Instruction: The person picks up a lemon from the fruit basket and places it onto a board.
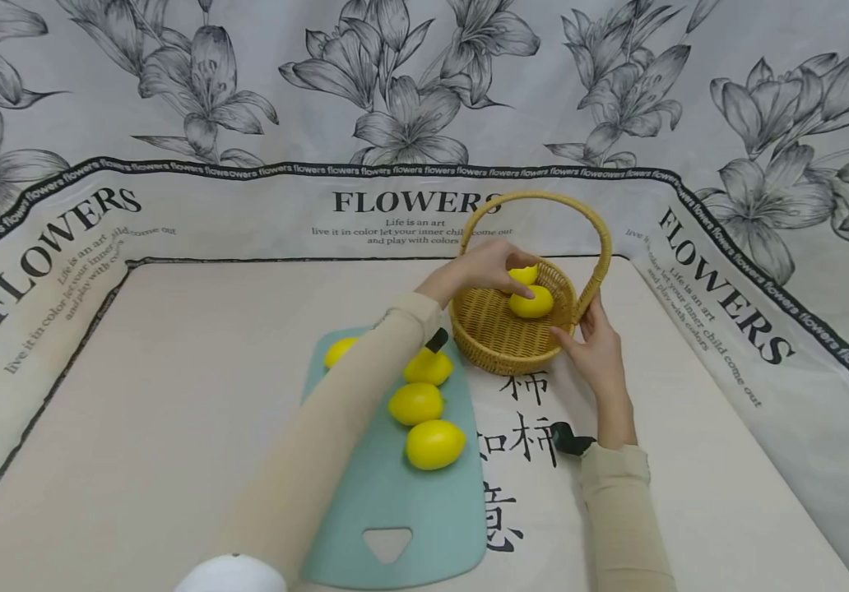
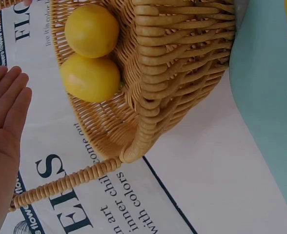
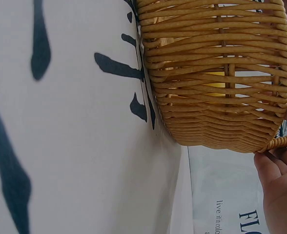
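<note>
The left hand (image 1: 485,265) reaches over the wicker basket (image 1: 502,358), its fingers relaxed above two lemons (image 1: 531,302) that lie together inside. In the left wrist view, the same hand (image 2: 4,131) has its fingers extended, apart from the lemons (image 2: 91,78). The right hand (image 1: 596,353) grips the basket at its right side, where the handle meets the rim. In the right wrist view, that hand (image 3: 282,183) pinches the basket (image 3: 221,92) near the handle base, partly cut off by the frame edge.
A pale green cutting board (image 1: 395,510) lies left of the basket, with several lemons (image 1: 435,445) on it; the left forearm passes over the board. The table cover (image 1: 195,395) has black lettering, partly beneath the board. A floral printed cloth (image 1: 410,107) stands behind.
</note>
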`<state>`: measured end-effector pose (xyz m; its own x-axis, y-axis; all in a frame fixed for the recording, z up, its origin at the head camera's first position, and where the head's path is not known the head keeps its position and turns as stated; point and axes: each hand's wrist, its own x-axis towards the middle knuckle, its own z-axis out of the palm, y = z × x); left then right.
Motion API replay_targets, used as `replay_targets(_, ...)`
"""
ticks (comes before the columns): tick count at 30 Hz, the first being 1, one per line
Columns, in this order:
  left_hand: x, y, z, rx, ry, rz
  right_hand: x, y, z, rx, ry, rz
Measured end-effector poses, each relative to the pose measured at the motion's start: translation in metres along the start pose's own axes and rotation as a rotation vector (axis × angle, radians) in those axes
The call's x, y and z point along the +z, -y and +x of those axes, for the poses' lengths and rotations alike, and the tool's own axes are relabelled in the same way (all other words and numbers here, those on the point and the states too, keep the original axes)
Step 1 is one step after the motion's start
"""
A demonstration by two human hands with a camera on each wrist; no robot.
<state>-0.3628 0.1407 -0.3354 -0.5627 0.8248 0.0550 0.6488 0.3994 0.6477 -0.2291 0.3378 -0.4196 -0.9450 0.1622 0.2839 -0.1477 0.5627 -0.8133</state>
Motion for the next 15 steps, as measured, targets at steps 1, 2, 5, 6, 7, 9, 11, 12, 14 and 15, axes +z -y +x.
replay_targets(1,0.0,0.001,0.001,-0.003,0.001,0.0,0.0,0.0,0.0,-0.003,0.001,0.001)
replay_targets(2,0.001,0.001,0.002,-0.007,0.002,0.004,0.001,0.001,0.001,-0.006,0.002,0.003)
replay_targets(5,0.002,0.003,0.008,-0.025,-0.001,0.033,0.001,0.002,0.002,-0.007,0.004,-0.003)
replay_targets(6,0.003,0.004,0.01,-0.031,-0.003,0.039,0.001,0.002,0.002,-0.007,0.004,-0.006)
replay_targets(7,0.004,0.005,0.012,-0.034,-0.003,0.047,0.001,0.002,0.002,-0.007,0.004,-0.008)
replay_targets(9,0.007,0.007,0.016,-0.043,0.001,0.048,0.001,0.002,0.002,-0.009,0.003,-0.013)
replay_targets(11,0.011,0.009,0.019,-0.055,0.012,0.024,0.001,0.002,0.001,-0.011,0.001,-0.019)
replay_targets(12,0.013,0.009,0.021,-0.06,0.02,0.011,0.001,0.001,0.001,-0.01,0.001,-0.023)
replay_targets(14,0.017,0.011,0.024,-0.069,0.03,-0.012,0.001,0.001,0.001,-0.01,-0.002,-0.028)
replay_targets(15,0.019,0.011,0.025,-0.078,0.032,-0.021,0.001,0.001,0.001,-0.008,-0.003,-0.03)
